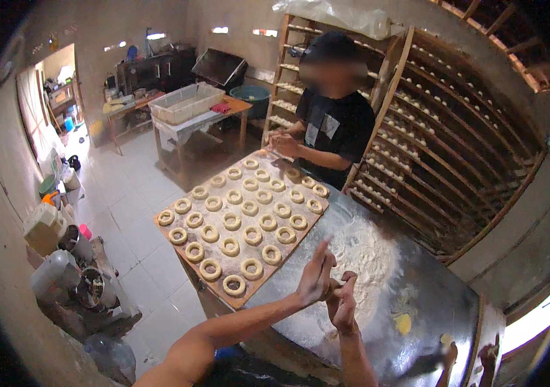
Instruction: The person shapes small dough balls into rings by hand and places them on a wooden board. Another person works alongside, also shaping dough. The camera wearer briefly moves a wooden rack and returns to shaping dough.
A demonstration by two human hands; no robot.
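My left hand (315, 277) is raised over the near part of the metal-topped table, its fingers stretched out and pointing up. Close against it, my right hand (344, 304) has bent fingers. Whatever may lie between the two palms is hidden. Beneath and beyond them, white flour (368, 261) is spread thickly on the dark tabletop (442, 293). To the left of my hands lies a floured wooden board (223, 189) with rows of dough rings (252, 268). A flat yellow piece of dough (402, 323) rests to the right of the flour.
Across the table a person (336, 122) in dark clothes holds both hands together. Another person's hands (449, 356) show at the lower right. Wooden racks (410, 129) with dough pieces line the wall. A plastic tub (188, 104) stands on a back table; containers (55, 277) crowd the left floor.
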